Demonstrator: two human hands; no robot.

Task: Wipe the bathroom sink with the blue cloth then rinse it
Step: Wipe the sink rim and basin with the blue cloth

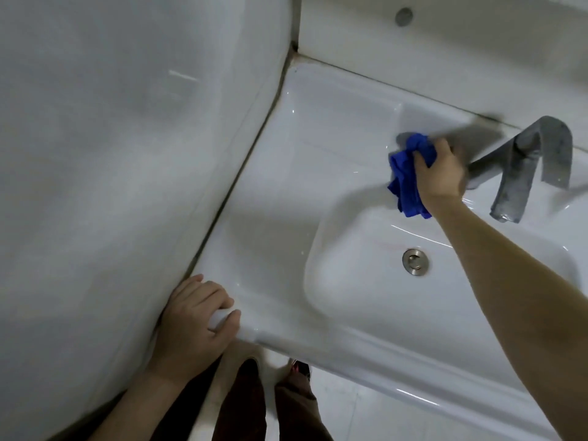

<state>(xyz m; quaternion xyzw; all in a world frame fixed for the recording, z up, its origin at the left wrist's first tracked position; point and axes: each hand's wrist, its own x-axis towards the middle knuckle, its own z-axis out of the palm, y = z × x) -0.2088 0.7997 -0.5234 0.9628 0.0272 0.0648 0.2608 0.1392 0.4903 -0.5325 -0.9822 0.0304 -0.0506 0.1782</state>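
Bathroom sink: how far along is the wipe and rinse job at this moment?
Done: the blue cloth is picked up; how much is wiped cannot be told. In hand: the right-hand grip holds the cloth on the back ledge of the sink beside the faucet, while the left-hand grip holds the front corner. Left: no water runs from the faucet, so the rinse looks not yet done.

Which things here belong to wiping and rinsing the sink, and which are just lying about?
Job: crumpled blue cloth, gripped by the right hand; white ceramic sink; angular grey metal faucet; left hand gripping the sink's front corner.
Lying about: round grey metal disc on the back wall.
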